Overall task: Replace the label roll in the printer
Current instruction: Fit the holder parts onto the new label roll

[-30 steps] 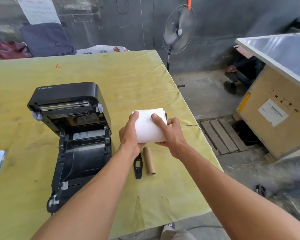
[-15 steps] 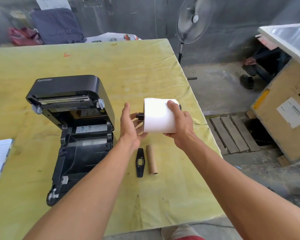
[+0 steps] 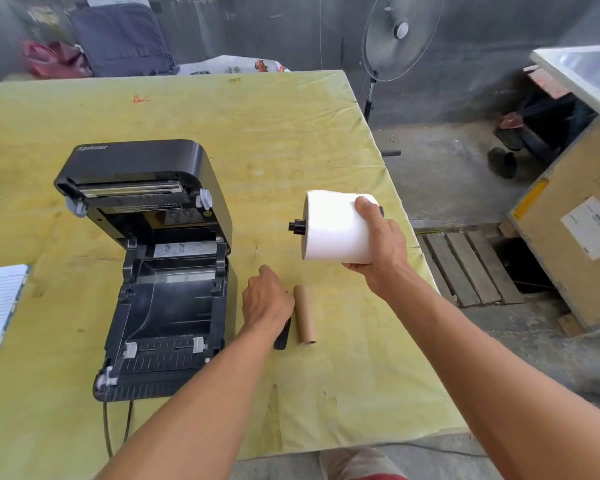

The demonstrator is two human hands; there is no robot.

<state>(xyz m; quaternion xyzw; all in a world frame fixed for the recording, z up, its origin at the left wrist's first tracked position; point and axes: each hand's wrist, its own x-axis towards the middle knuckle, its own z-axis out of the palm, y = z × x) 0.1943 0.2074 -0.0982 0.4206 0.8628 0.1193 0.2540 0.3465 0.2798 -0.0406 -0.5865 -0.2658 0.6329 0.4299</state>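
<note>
Spindle (image 3: pixel 297 226) and label roll (image 3: pixel 329 233) are already mated: the black shaft pokes out of the roll's left end. The right hand (image 3: pixel 378 244) wraps fingers and thumb round the roll. It holds the roll in the air, on its side, to the right of the printer (image 3: pixel 146 161) and well apart from it.

The left hand (image 3: pixel 267 299) is down at the bench (image 3: pixel 291 133), covering most of a black plate (image 3: pixel 282 336) that lies just beside the empty cardboard tube (image 3: pixel 305 315). Its fingers are hidden behind the knuckles, so I cannot tell whether they have closed on the plate.

My reading is that the plate caps the bare end of the spindle. To do that well:
- Lift the plate by its edges.
- Keep the roll level so the spindle does not slide out.
- Line the plate's hole square with the shaft before pushing.

The printer stands open with its lid tilted back, and its roll bay (image 3: pixel 177 306) holds nothing.
</note>
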